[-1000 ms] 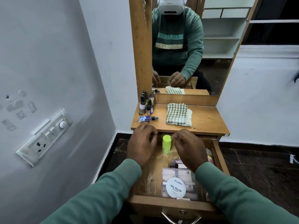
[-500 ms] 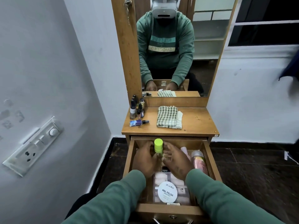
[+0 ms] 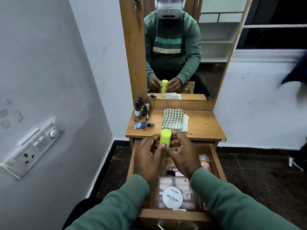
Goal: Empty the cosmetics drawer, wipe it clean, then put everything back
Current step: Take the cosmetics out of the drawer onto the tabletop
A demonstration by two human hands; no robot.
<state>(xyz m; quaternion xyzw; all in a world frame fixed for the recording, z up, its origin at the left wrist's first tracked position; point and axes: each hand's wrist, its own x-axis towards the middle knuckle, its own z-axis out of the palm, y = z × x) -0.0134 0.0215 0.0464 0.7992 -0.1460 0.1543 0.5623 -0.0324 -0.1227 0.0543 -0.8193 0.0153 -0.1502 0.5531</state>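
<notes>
Both hands, left hand [image 3: 147, 158] and right hand [image 3: 182, 156], pinch green bottle [image 3: 165, 137] over drawer [image 3: 174, 215]. Likely light, rigid, smooth; grip low on body, beneath cap.

A wooden table [image 3: 204, 125] with a tall mirror [image 3: 212, 47] is set against white walls [image 3: 83, 55]. A switchboard [image 3: 33, 146] is mounted on the left one. The floor [image 3: 259, 180] is laid with dark tiles. A dark window [image 3: 274, 37] is seen upper right.

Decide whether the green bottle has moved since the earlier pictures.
Yes, upward. Held by the left hand and right hand, the green bottle now overlaps the tabletop edge; earlier it sat below, in the drawer.
</notes>
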